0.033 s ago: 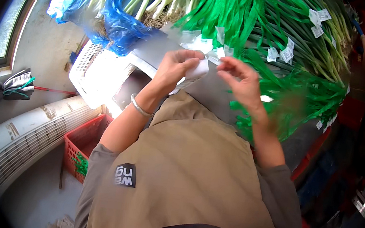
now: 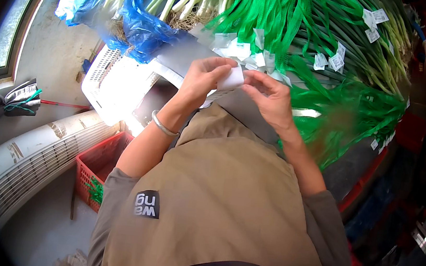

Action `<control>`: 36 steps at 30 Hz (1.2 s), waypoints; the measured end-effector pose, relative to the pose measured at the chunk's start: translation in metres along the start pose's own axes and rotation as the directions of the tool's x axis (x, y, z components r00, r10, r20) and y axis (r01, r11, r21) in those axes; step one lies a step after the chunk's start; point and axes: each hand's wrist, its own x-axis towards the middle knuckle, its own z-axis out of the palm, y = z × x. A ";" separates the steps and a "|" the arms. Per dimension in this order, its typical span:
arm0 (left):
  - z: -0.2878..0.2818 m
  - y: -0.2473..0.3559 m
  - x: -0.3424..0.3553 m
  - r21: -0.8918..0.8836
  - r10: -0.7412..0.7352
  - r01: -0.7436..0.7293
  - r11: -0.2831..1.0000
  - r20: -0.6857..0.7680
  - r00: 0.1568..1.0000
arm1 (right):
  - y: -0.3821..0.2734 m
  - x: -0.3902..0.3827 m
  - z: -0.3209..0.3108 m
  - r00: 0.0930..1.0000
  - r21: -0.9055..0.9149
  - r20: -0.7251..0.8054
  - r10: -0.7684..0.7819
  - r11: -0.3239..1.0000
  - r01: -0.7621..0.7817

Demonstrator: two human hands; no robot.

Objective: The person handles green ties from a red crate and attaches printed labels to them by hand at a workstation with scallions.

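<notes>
Head view: we hold a small white label [image 2: 231, 77] between both hands over the grey table [image 2: 190, 57].
Our left hand [image 2: 203, 79] pinches the label's near edge while the fingers of our right hand [image 2: 269, 98] close on its far edge, so the two hands meet on it. Loose labels [image 2: 243, 52] lie just beyond, beside green-netted spring onion bundles [image 2: 338, 47]. We judge the step to be separating one label; the next move calls for a fine fingertip peel.
</notes>
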 end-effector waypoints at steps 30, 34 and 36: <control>0.103 -0.068 0.094 0.456 -0.314 0.280 0.845 0.000 0.949 | 0.037 0.005 -0.167 0.754 0.600 0.062 0.653 0.579 -0.552; 0.095 -0.100 0.096 0.308 -0.224 0.213 0.927 0.000 0.975 | 0.052 0.009 -0.163 0.730 0.472 0.067 0.681 0.622 -0.624; 0.096 -0.087 0.091 0.303 -0.192 0.176 0.937 0.024 0.981 | 0.058 0.011 -0.155 0.732 0.374 0.068 0.677 0.663 -0.648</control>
